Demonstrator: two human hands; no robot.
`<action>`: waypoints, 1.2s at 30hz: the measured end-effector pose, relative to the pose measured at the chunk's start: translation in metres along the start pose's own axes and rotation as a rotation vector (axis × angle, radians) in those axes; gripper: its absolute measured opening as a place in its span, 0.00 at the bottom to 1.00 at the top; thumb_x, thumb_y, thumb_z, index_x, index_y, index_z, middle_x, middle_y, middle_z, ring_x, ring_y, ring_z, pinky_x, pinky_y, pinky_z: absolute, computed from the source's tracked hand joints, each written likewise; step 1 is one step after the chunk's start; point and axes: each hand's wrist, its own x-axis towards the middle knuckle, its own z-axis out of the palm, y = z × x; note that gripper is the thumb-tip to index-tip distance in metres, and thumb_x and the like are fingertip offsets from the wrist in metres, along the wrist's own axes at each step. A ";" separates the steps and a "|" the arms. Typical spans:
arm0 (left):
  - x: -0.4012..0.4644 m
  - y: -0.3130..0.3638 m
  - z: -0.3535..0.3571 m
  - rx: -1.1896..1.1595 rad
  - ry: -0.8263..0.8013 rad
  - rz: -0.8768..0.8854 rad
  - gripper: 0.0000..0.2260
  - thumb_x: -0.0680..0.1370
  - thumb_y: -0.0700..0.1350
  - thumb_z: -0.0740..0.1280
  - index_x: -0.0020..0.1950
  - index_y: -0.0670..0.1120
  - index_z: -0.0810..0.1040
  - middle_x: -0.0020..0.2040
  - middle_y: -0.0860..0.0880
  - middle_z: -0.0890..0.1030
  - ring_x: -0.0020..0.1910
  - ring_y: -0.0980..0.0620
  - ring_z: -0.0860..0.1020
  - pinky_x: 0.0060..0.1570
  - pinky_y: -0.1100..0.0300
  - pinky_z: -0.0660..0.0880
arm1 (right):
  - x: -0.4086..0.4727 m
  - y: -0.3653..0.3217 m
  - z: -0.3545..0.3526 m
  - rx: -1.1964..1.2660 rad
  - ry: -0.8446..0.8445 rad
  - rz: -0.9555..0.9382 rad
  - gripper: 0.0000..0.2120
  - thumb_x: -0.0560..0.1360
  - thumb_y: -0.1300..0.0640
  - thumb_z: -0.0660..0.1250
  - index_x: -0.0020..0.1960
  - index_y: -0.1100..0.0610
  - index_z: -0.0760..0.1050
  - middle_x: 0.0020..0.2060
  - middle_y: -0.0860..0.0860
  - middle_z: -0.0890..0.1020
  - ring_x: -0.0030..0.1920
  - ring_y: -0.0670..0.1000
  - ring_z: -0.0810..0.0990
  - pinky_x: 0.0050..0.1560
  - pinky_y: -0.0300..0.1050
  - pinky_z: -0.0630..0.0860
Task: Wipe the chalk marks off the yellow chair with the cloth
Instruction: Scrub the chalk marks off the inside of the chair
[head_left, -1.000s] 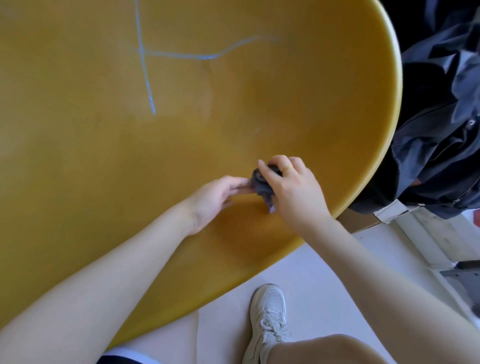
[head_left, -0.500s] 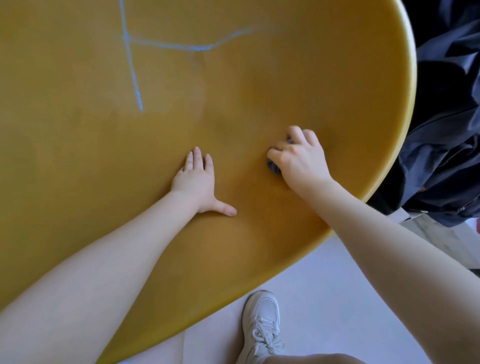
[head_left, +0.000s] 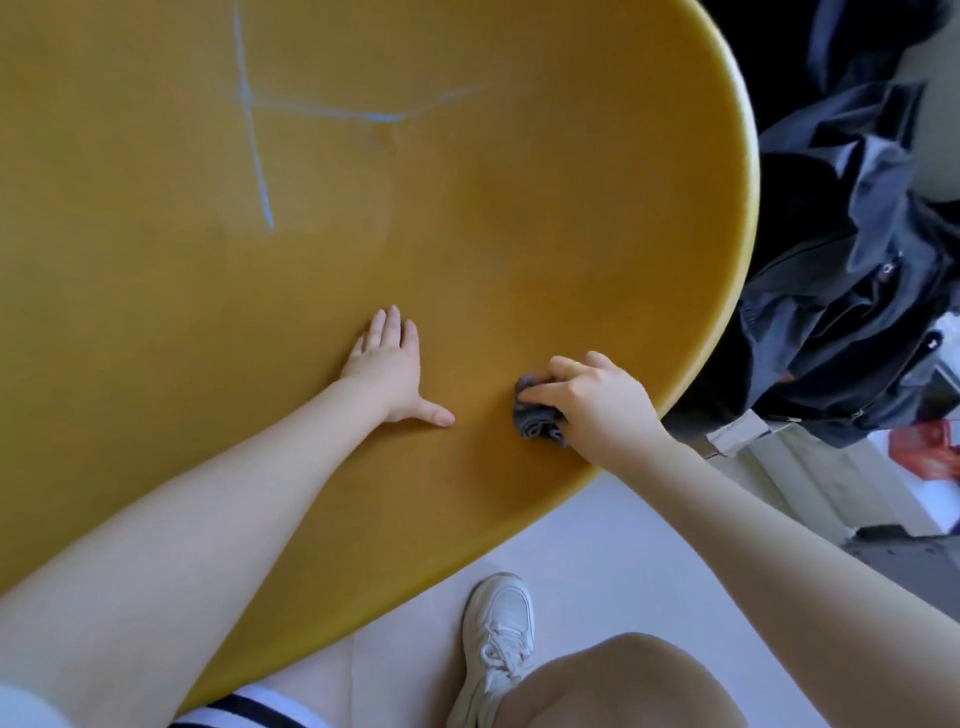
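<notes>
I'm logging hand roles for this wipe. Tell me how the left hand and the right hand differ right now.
The left hand lies flat with fingers straight on the yellow chair; the right hand curls around the bunched grey cloth. The left hand holds nothing; the right hand grips the cloth. The left hand sits further from the chair's edge than the right hand. Both are on the seat, well short of the blue chalk marks.

Bare chair surface (head_left: 519, 249) between hands and chalk marks (head_left: 322, 110); dark clothing (head_left: 857, 291) crowds right rim.
</notes>
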 end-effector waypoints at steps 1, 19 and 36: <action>0.001 0.004 0.000 -0.035 0.003 0.017 0.56 0.66 0.67 0.68 0.76 0.41 0.37 0.76 0.42 0.35 0.75 0.46 0.37 0.74 0.51 0.44 | -0.002 0.002 0.001 -0.038 0.050 -0.050 0.22 0.52 0.67 0.78 0.44 0.51 0.83 0.39 0.51 0.81 0.31 0.56 0.69 0.24 0.39 0.65; 0.015 0.033 -0.011 0.068 -0.112 -0.100 0.60 0.65 0.68 0.68 0.74 0.36 0.34 0.75 0.38 0.34 0.75 0.41 0.38 0.73 0.51 0.53 | 0.042 0.057 -0.006 -0.089 0.327 0.155 0.11 0.64 0.71 0.71 0.41 0.58 0.82 0.42 0.56 0.80 0.36 0.58 0.70 0.29 0.48 0.73; 0.013 0.029 -0.007 0.022 -0.060 -0.064 0.59 0.65 0.68 0.68 0.75 0.36 0.36 0.75 0.38 0.35 0.75 0.41 0.39 0.72 0.53 0.56 | 0.072 0.087 -0.055 -0.410 0.283 0.343 0.18 0.65 0.65 0.72 0.54 0.61 0.77 0.55 0.59 0.74 0.47 0.60 0.69 0.36 0.48 0.63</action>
